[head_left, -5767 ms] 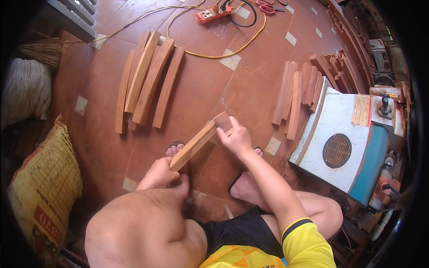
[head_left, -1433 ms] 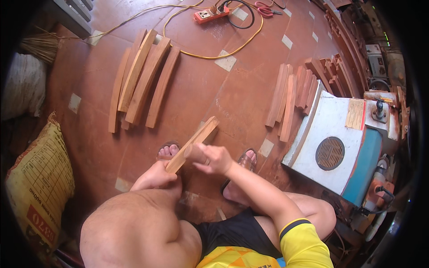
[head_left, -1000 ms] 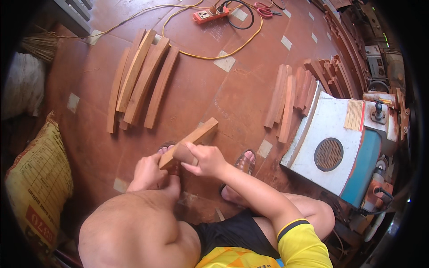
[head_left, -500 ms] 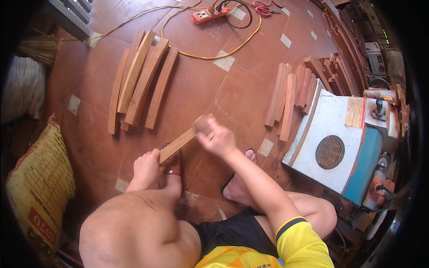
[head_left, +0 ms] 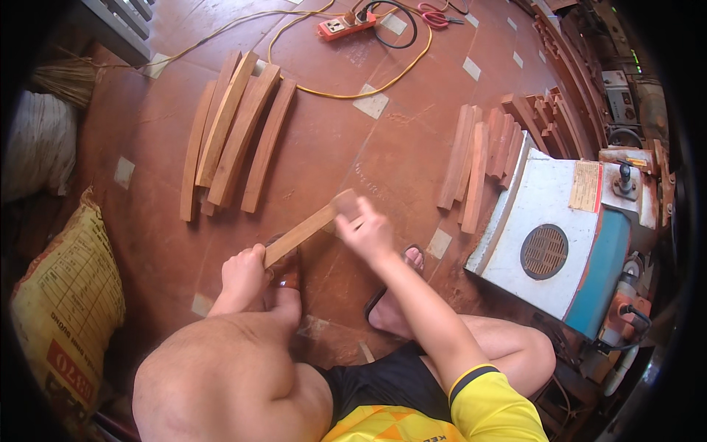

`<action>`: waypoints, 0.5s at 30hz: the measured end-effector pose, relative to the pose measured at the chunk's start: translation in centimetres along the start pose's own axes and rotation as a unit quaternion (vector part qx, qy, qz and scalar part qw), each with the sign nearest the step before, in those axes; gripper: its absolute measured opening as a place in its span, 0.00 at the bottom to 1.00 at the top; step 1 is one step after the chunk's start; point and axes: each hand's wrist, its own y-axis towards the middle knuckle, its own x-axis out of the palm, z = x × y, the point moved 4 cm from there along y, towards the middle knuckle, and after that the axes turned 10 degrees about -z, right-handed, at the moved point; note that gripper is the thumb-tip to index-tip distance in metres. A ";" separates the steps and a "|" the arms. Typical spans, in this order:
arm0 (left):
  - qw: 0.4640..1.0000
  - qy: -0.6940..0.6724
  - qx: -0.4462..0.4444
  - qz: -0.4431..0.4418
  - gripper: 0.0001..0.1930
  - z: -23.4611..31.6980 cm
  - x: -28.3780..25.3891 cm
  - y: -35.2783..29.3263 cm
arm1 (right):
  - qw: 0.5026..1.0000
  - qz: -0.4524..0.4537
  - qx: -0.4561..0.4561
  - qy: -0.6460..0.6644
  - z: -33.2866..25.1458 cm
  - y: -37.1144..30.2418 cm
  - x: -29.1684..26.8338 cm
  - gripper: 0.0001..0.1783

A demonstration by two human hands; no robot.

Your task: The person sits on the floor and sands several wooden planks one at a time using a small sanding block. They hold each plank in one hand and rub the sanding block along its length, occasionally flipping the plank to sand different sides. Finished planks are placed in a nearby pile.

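Observation:
My left hand (head_left: 244,278) is closed round the near end of a wooden strip (head_left: 298,236) in front of my left knee. The strip slants up and away to the right. At its far end, my right hand (head_left: 364,230) is closed on a small brown flat piece (head_left: 344,201), pressed against the wood. Blur hides what kind of piece it is. Beyond the strip, several slightly curved wooden pieces (head_left: 239,136) lie side by side on the tiled floor (head_left: 317,132).
More wooden pieces (head_left: 475,166) stand at the right beside a white and teal machine (head_left: 508,243). An orange power strip (head_left: 346,27) with a yellow cord (head_left: 401,79) and red-handled scissors (head_left: 434,16) lie at the back. A filled sack (head_left: 70,287) leans at the left.
My right hand has shifted slightly right and outward along the strip with the small brown piece. My left hand keeps its hold on the near end.

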 end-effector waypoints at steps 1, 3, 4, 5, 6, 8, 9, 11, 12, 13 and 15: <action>1.000 -0.006 -0.012 -0.003 0.16 0.0 0.1 -0.1 | 0.995 -0.003 -0.099 0.007 -2.0 -1.8 1.2 0.36; 1.000 -0.015 -0.020 -0.005 0.17 -0.1 0.5 -0.1 | 0.983 -0.027 -0.184 0.000 -3.7 -3.1 1.6 0.36; 1.000 -0.018 -0.018 -0.003 0.17 -0.1 0.7 -0.1 | 0.984 -0.048 -0.172 -0.012 -3.4 -2.7 1.2 0.36; 1.000 -0.021 -0.016 0.000 0.17 -0.2 0.7 -0.1 | 0.984 -0.069 -0.160 -0.024 -3.2 -2.0 0.8 0.36; 1.000 -0.019 -0.011 0.000 0.17 0.0 0.4 0.1 | 0.992 -0.026 -0.117 -0.040 -1.5 0.0 -0.1 0.35; 1.000 -0.017 -0.005 -0.002 0.17 0.5 0.0 0.2 | 0.995 0.024 0.067 -0.065 1.9 2.7 -2.4 0.32; 1.000 -0.017 -0.009 -0.008 0.17 0.4 0.1 0.1 | 0.998 0.013 0.039 -0.045 1.6 2.4 -2.0 0.32; 1.000 -0.017 -0.019 -0.018 0.17 0.2 0.2 0.1 | 1.000 -0.006 -0.020 -0.003 0.0 1.0 -0.6 0.33; 0.999 -0.018 -0.023 -0.018 0.17 0.1 0.3 0.1 | 0.995 -0.034 -0.095 0.004 -1.9 -0.4 0.5 0.34; 0.999 -0.018 -0.026 -0.019 0.17 0.1 0.4 0.0 | 0.988 -0.049 -0.148 -0.002 -3.4 -2.5 1.6 0.34; 0.999 -0.019 -0.029 -0.016 0.17 -0.2 0.5 -0.2 | 0.979 -0.068 -0.190 -0.014 -4.6 -3.3 1.8 0.33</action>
